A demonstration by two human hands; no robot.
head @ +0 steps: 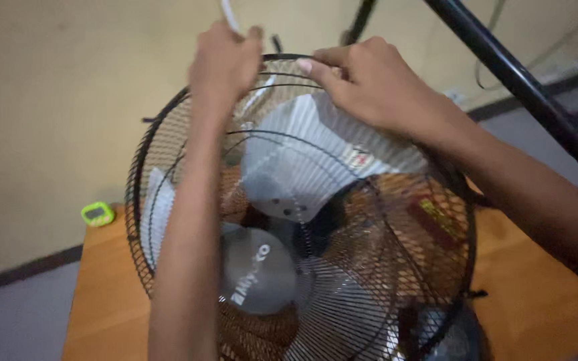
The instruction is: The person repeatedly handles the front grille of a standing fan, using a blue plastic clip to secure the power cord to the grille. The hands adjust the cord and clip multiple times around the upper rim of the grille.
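Observation:
A black wire fan cage [143, 160] stands tilted on an orange wooden table [105, 281], with pale grey blades [296, 167] and a grey round hub cap [255, 271] inside. My left hand [224, 63] is closed at the cage's top rim, gripping a thin white strip [230, 15] that sticks upward. My right hand [369, 83] pinches the rim at the top, fingers curled on the wire next to the left hand.
A small green gadget [98, 214] lies at the table's far left corner. A black pole [523, 83] slants across the upper right. A beige wall rises behind, with grey floor at the left and right.

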